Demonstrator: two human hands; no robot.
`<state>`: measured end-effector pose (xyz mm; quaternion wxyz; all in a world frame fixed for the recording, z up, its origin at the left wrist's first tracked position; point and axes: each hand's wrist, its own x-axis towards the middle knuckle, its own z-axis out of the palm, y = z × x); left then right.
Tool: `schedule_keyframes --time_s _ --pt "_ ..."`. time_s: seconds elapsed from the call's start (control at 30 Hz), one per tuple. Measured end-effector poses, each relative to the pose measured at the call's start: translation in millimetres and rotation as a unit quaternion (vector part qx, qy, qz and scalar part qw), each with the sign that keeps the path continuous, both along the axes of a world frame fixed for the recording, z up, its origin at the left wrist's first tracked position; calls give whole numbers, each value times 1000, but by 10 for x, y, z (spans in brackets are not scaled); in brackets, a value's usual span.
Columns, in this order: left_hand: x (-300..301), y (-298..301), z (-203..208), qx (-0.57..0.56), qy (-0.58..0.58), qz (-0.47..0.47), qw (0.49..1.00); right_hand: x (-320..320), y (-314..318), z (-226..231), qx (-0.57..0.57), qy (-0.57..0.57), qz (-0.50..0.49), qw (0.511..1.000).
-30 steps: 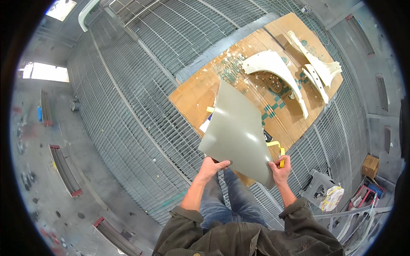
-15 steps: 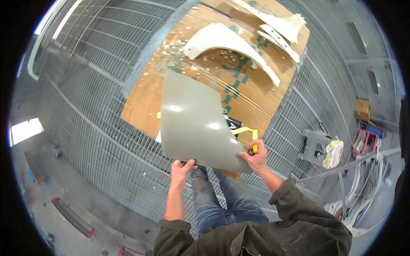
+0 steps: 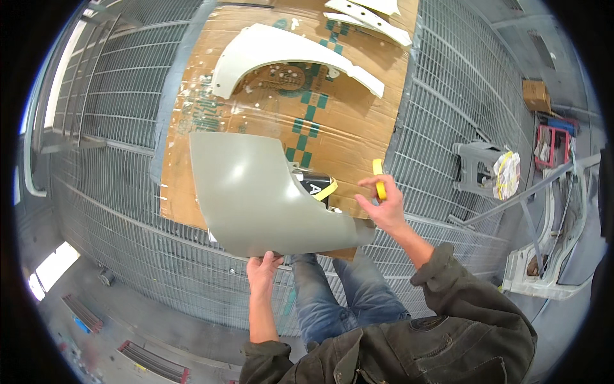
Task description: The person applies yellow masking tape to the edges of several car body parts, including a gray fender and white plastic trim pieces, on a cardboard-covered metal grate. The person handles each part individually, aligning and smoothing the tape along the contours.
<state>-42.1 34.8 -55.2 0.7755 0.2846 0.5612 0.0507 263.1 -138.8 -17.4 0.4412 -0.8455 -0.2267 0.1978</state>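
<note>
A smooth grey-green car fender lies tilted at the near end of the cardboard. My left hand is closed on its lower edge, thumb and fingers at the rim. Just off the fender's narrow right end, my right hand holds a roll of yellow masking tape. Its thumb and forefinger stand apart. A yellow tape strip shows in the fender's curved cut-out, over a black object with white marking. What supports the fender from below is mostly hidden.
Beyond the fender, a white fender and a white trim piece rest on the paint-spotted cardboard. Metal grating surrounds it. At right stand a grey step stool, a cardboard box and a pink-red crate.
My right hand has let go of the fender's narrow end and lifted slightly, still holding the tape roll. The view has shifted, and the fender has turned somewhat under my left hand.
</note>
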Motion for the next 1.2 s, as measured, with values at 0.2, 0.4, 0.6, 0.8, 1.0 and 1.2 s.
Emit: schedule_keyframes --time_s 0.2,0.4,0.6,0.8,1.0,1.2 --pt "56 161 424 100 263 -116 953 166 318 -184 45 -157 172 971" --pt "560 385 794 614 216 -267 711 140 354 -359 46 -203 172 963" --pt "1160 760 622 662 259 -221 668 145 290 -302 48 -221 174 958" --pt "1350 1199 503 528 316 -159 772 154 229 -216 58 -195 171 964" --pt "1382 1443 395 490 326 -165 791 167 205 -152 50 -99 169 979" --pt "1379 1310 423 484 305 -124 811 217 195 -135 52 1 150 987"
